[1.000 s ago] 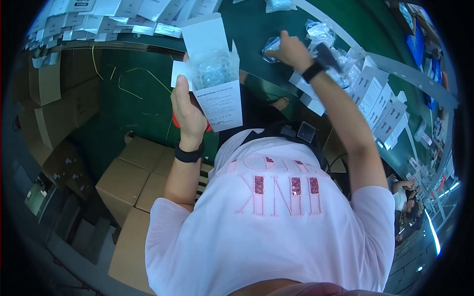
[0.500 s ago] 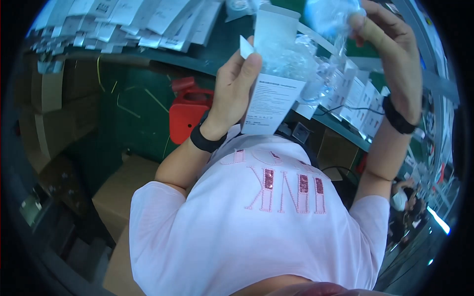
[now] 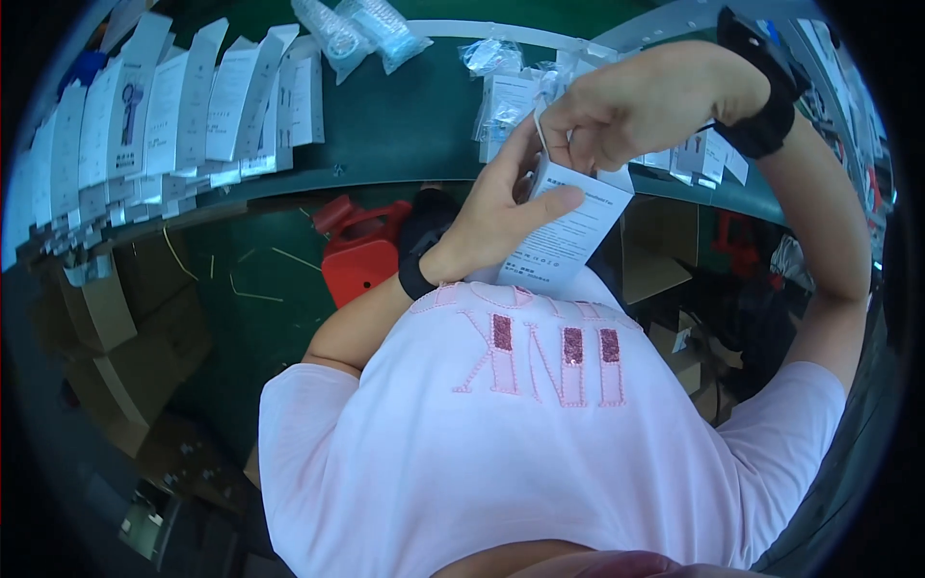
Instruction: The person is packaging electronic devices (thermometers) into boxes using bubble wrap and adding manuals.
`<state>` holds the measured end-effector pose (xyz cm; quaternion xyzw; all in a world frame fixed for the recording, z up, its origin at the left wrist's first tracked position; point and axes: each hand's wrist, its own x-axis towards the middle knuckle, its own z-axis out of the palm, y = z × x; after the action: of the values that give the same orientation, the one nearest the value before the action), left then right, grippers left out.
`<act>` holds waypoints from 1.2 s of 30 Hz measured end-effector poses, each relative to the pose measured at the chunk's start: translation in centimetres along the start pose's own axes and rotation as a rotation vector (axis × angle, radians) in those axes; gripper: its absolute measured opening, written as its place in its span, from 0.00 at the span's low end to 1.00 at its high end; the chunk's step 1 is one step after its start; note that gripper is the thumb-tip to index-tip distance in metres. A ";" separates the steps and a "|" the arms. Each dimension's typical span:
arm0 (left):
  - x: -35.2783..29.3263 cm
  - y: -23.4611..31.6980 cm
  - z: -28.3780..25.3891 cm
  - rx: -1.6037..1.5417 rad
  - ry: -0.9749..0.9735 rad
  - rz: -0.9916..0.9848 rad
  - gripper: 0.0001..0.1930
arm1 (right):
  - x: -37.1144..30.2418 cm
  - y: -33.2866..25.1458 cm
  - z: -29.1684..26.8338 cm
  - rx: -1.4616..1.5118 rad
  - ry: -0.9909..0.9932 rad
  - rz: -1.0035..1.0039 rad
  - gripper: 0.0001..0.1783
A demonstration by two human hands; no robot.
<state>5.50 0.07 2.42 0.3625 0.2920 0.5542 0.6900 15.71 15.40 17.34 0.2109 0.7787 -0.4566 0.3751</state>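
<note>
A white printed carton (image 3: pixel 557 249) stands tilted against my shirt front, its open top facing up and away. My left hand (image 3: pixel 501 207) is closed round its left side, thumb across the printed face. From above right, my right hand (image 3: pixel 647 104) reaches in at the top, its fingers bent down into the opening. The carton wall hides those fingertips and anything they hold. Just beyond the hands, clear plastic bags and small white boxes (image 3: pixel 506 96) lie on the green table (image 3: pixel 405 125).
Several white cartons (image 3: pixel 178 111) stand in rows on the table's left. Two bubble-wrap pouches (image 3: pixel 381 34) lie at the far middle. More white boxes (image 3: pixel 699 154) are at the right. Below the table edge are a red plastic stool (image 3: pixel 366 255) and brown cardboard boxes (image 3: pixel 101 308).
My right hand, earlier raised at the right with a clear plastic bag, has come down into the carton's top. The bag is out of sight. The view has shifted, showing more of the table.
</note>
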 end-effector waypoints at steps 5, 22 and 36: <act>1.5 0.2 -0.3 0.081 -0.108 -0.001 0.53 | -2.0 -1.4 -1.3 -0.254 -0.075 -0.083 0.10; 1.5 1.5 -0.6 0.336 -0.215 0.226 0.35 | -2.4 4.9 13.3 1.172 0.830 -0.117 0.44; 5.0 -0.3 4.6 0.264 -0.212 -0.091 0.29 | -4.8 8.5 18.4 0.352 1.379 -0.330 0.15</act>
<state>10.39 4.16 4.78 0.4928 0.3040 0.4378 0.6878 31.68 3.65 10.79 0.3875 0.7746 -0.3892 -0.3137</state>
